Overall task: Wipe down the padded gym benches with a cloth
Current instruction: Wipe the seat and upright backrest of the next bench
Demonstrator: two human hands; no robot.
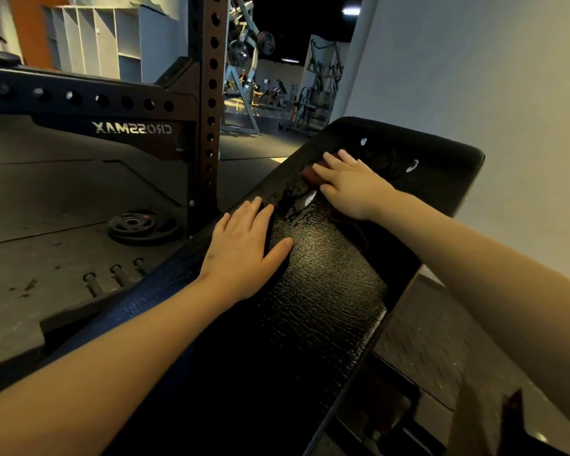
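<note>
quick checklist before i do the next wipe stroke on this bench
1. Cloth under right hand: ok, straight fingers press on it.
2. Left hand bracing the bench pad: ok, it lies flat on the pad.
3. Pad wiped dry: not ok, wet streaks show between the hands.
4. Far end of the pad clean: cannot tell, too dark.
5. Weight plate out of the way: ok, it lies on the floor, apart from the bench.
</note>
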